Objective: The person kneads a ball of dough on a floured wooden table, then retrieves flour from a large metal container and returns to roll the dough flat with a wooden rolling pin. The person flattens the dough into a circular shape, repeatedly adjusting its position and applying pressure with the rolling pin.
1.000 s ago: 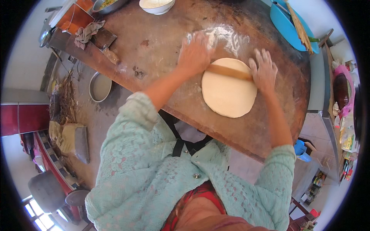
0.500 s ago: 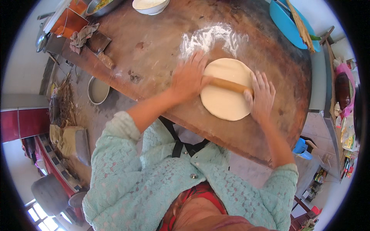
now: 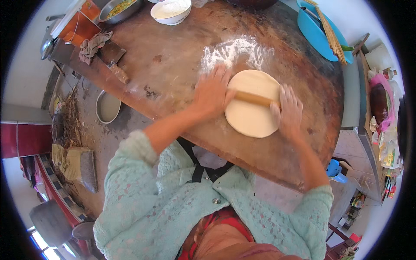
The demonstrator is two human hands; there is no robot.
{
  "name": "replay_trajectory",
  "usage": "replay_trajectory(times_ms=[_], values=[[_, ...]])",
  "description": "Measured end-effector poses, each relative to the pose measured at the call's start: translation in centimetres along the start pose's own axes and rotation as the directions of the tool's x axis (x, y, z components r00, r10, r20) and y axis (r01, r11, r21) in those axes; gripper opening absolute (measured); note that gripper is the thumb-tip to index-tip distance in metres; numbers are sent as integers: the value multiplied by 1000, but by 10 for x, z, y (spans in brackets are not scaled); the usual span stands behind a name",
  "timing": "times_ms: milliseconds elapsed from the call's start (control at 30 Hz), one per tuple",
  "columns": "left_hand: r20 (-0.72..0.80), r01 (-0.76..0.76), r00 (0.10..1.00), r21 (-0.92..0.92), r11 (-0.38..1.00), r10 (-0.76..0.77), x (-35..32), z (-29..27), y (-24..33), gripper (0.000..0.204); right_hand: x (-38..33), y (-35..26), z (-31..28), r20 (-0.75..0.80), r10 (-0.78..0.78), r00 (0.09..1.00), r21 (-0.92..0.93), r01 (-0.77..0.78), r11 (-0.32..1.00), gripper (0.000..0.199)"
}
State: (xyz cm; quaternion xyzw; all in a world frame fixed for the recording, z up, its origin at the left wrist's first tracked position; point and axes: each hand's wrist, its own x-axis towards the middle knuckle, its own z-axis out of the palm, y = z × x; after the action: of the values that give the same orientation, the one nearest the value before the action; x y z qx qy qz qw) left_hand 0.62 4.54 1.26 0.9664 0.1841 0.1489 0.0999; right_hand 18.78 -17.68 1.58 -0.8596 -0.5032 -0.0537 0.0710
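A round, flat sheet of pale dough (image 3: 251, 120) lies on the brown wooden table (image 3: 169, 56). Across its middle rests a short wooden rolling pin (image 3: 252, 98), sloping slightly down to the right. My left hand (image 3: 211, 92) is on the pin's left end, fingers stretched forward over the table just left of the dough. At the other end, my right hand (image 3: 289, 107) bears on the pin by the dough's right edge, its thumb blurred. Both palms cover the pin's ends. Beyond the dough, white flour (image 3: 234, 51) is smeared on the table.
A white bowl of flour (image 3: 171, 19) and a metal basin of food (image 3: 120, 8) stand at the far side. An orange bucket (image 3: 80, 26) and a grey rag (image 3: 93, 45) sit far left. A blue basin (image 3: 310, 28) is far right. The table's near edge runs before me.
The view has shifted a little, bringing more of the table's far side into sight. Both hands still have the rolling pin on the dough; the pin lies slightly nearer the dough's middle.
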Motion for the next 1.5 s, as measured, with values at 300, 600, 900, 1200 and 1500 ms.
replay_trajectory(times_ms=[300, 600, 900, 1200, 1500], values=[[-269, 110, 960, 98, 989, -80, 94, 21, -26, 59, 100, 20, 5, -111, 6, 994, -69, -14, 998, 55], [-163, 159, 975, 49, 986, -149, 61, 20, -21, 65, 99, 2, 1, 127, -33, 991, 172, 11, 985, 51], [12, -145, 989, 27, 989, 145, -39, -24, -19, 50, 13, -12, -11, 265, 407, 874, 163, -457, 874, 43], [-87, -77, 993, -36, 996, 73, -61, -18, 1, 60, -69, -44, -7, -177, 109, 978, 18, -107, 994, 63], [-193, 232, 960, 143, 962, -202, 53, 15, -37, 67, 93, 1, 3, -102, 245, 964, -71, -252, 965, 65]])
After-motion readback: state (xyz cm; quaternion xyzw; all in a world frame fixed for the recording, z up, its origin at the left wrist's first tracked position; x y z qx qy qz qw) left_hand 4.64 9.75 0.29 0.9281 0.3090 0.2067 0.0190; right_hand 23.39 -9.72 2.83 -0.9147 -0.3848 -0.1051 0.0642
